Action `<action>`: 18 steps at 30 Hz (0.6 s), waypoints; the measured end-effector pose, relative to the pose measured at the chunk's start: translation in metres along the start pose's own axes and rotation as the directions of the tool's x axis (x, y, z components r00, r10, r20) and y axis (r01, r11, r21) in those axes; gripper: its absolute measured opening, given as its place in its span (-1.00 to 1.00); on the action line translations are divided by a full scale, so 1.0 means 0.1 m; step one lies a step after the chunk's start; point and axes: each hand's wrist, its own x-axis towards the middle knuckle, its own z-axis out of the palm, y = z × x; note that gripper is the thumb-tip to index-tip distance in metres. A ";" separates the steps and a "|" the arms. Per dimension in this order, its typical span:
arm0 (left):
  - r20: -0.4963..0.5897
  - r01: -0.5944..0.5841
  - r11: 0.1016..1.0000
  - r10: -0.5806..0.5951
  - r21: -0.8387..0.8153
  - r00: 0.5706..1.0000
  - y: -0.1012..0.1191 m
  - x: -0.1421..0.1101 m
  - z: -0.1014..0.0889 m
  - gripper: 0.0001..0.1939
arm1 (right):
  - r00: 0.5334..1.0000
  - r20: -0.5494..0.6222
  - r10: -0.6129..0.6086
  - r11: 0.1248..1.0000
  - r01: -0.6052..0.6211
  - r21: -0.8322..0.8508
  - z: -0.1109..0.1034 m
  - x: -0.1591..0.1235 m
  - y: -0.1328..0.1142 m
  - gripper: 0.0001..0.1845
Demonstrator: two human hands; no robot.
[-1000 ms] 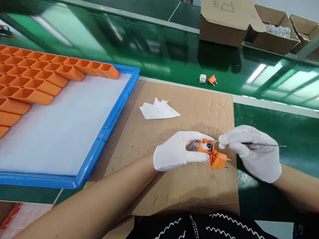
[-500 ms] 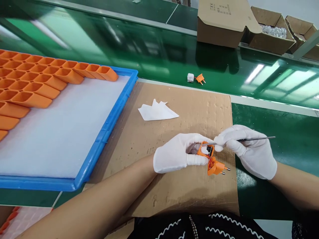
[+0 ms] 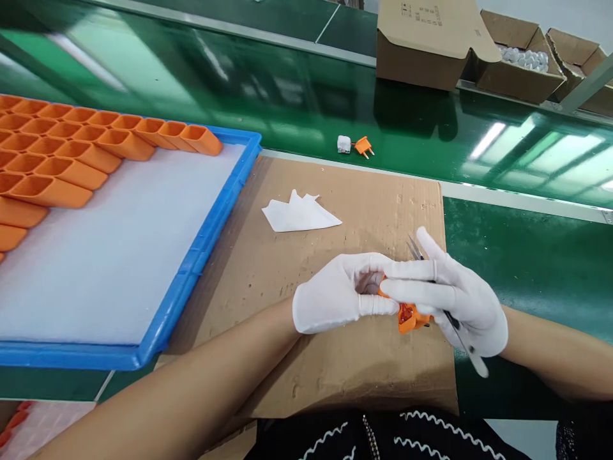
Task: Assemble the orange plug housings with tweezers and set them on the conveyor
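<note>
My white-gloved left hand (image 3: pixel 342 294) grips an orange plastic housing (image 3: pixel 382 287) between thumb and fingers, above the cardboard sheet. Wired to the housing, an orange two-pin plug (image 3: pixel 407 319) hangs at its lower right, partly covered. My right hand (image 3: pixel 450 297), gloved in white too, reaches over the housing with two fingers stretched against it, hiding its opening. Metal tweezers (image 3: pixel 469 354) are tucked through that hand, tips showing above the fingers and the blunt end below.
At left, a blue-rimmed tray (image 3: pixel 191 265) carries rows of orange housings (image 3: pixel 96 153). A torn white paper (image 3: pixel 301 214) lies on the cardboard sheet (image 3: pixel 268 358). Beyond it, a white block (image 3: pixel 343 144) and wired orange plug (image 3: pixel 364 147) rest on green. Cardboard boxes (image 3: pixel 421 61) stand behind.
My right hand has swung the tweezers away from the housing's opening and laid its fingers across the housing. The block and plug on the green surface have shifted left.
</note>
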 end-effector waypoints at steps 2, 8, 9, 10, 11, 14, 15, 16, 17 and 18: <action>-0.020 -0.024 0.998 0.025 0.064 0.999 0.00 -0.01 0.00 -0.73 | 0.998 -0.013 -0.059 0.998 0.058 -0.036 -0.01 -0.01 0.03 -0.55; -0.083 -0.096 0.986 0.108 0.137 0.991 -0.02 -0.03 -0.02 -0.59 | 0.973 -0.223 -0.060 0.951 -0.012 -0.309 -0.17 -0.05 0.08 -0.56; -0.108 -0.117 0.979 0.136 0.166 0.985 -0.03 -0.03 -0.02 -0.59 | 0.964 -0.259 -0.068 0.937 -0.027 -0.347 -0.19 -0.05 0.08 -0.57; -0.128 -0.133 0.972 0.159 0.194 0.979 -0.03 -0.03 -0.03 -0.59 | 0.958 -0.278 -0.072 0.933 -0.034 -0.359 -0.21 -0.05 0.09 -0.58; -0.139 -0.140 0.967 0.172 0.213 0.975 -0.04 -0.02 -0.03 -0.59 | 0.956 -0.284 -0.071 0.940 -0.031 -0.340 -0.23 -0.04 0.09 -0.59; -0.135 -0.110 0.974 0.138 0.198 0.981 -0.05 -0.01 -0.05 -0.55 | 0.971 -0.236 -0.043 0.983 0.000 -0.183 -0.24 0.02 0.09 -0.65; -0.128 -0.087 0.981 0.109 0.172 0.986 -0.05 -0.01 -0.06 -0.53 | 0.979 -0.200 -0.047 0.987 0.015 -0.159 -0.25 0.04 0.09 -0.64; -0.123 -0.060 0.988 0.078 0.143 0.989 -0.05 -0.01 -0.06 -0.51 | 0.985 -0.160 -0.072 0.981 0.041 -0.190 -0.26 0.06 0.09 -0.59; -0.122 -0.033 0.993 0.047 0.114 0.991 -0.04 -0.01 -0.06 -0.49 | 0.987 -0.114 -0.110 0.961 0.076 -0.267 -0.27 0.08 0.09 -0.53; -0.122 -0.008 0.996 0.019 0.090 0.992 -0.04 0.00 -0.07 -0.48 | 0.986 -0.060 -0.154 0.924 0.122 -0.364 -0.28 0.10 0.09 -0.48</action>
